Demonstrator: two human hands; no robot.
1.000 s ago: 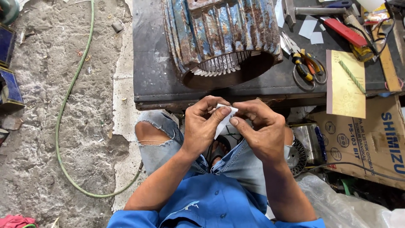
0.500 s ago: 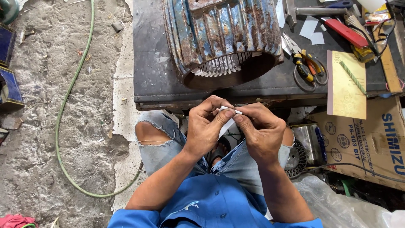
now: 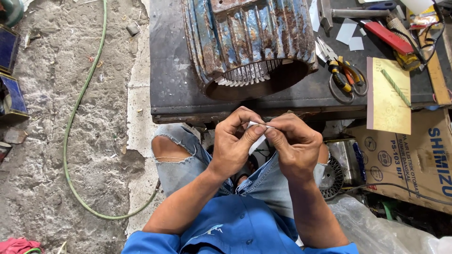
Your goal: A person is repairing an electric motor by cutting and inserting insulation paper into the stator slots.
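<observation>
My left hand (image 3: 235, 143) and my right hand (image 3: 294, 146) meet above my lap, both pinching one small white paper strip (image 3: 256, 136) between thumbs and fingers. The strip is mostly hidden by my fingers, with a bit showing between the hands. Just beyond them, on the dark workbench (image 3: 169, 89), lies a rusty blue finned motor housing (image 3: 249, 40), its open end with slotted teeth facing me.
Scissors (image 3: 346, 77), a yellow pad (image 3: 388, 96), a hammer and a red tool lie on the bench's right side. A cardboard box (image 3: 419, 160) and a metal can stand to my right. A green hose (image 3: 70, 141) loops over the concrete floor on the left.
My hands have closed tighter around the paper strip and shifted slightly; less of the white paper shows now.
</observation>
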